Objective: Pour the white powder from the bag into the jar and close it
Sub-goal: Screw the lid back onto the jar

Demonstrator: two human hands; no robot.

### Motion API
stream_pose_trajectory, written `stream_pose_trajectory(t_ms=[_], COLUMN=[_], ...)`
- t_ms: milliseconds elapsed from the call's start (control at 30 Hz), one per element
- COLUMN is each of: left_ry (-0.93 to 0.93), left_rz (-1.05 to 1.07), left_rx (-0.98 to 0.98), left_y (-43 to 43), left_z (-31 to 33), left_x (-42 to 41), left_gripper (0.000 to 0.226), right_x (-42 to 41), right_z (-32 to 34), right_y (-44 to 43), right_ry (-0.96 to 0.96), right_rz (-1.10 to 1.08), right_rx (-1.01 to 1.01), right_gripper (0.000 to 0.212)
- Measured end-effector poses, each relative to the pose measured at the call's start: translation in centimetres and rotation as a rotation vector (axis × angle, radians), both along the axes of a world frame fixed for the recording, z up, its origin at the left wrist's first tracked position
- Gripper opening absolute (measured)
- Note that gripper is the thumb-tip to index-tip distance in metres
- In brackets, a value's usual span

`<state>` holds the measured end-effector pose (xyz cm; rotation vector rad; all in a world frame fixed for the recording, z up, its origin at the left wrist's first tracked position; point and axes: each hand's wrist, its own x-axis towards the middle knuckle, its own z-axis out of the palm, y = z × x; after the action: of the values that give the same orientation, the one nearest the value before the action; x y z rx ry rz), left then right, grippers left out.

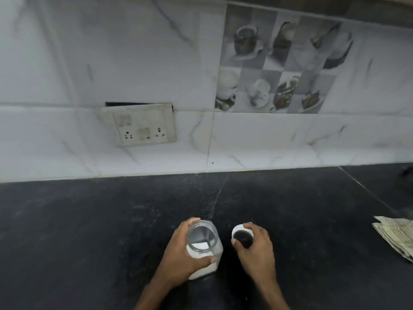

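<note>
jar: my left hand (187,253) is wrapped round the glass jar (204,249), standing upright on the dark desk (89,231); mouth open, no lid on it

powder: white stuff fills the lower part of the jar, so pouring looks done (no bag anywhere in view)

lid: my right hand (254,247) has its fingers curled over the white lid (242,236), just beside the jar; can't tell if it's lifted or resting on the desk

left to do: get the lid onto the mouth and close it

off to the side: folded cloth (395,238) at the right edge, well apart
</note>
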<state>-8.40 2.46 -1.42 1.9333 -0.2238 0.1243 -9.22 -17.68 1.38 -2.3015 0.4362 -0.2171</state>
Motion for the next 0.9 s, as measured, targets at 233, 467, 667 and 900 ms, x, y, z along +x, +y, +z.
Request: stream_pose_trajectory(t_ms=[233, 467, 667, 900], left_ry=[-0.028, -0.026, -0.034, -0.020], left_rz=[-0.043, -0.036, -0.040, -0.043], left_rx=[-0.034, -0.062, -0.041, -0.046], left_y=[0.5, 0.7, 0.6, 0.9], left_z=[-0.1, -0.6, -0.6, -0.6], left_x=[2.5, 4.3, 4.3, 4.1], left_gripper=[0.085, 0.092, 0.092, 0.091], right_x=[4.7, 6.2, 6.2, 6.3], right_z=[-2.1, -4.4, -3.7, 2.0], right_y=[-0.9, -1.3, -1.1, 1.5], right_ry=[0.361, 0.426, 0.390, -0.186], right_rz=[0.124, 0.086, 0.148, 0.318], right_rx=[-0.309, -0.321, -0.373, 0.176], right_gripper=[0.105, 0.101, 0.101, 0.086])
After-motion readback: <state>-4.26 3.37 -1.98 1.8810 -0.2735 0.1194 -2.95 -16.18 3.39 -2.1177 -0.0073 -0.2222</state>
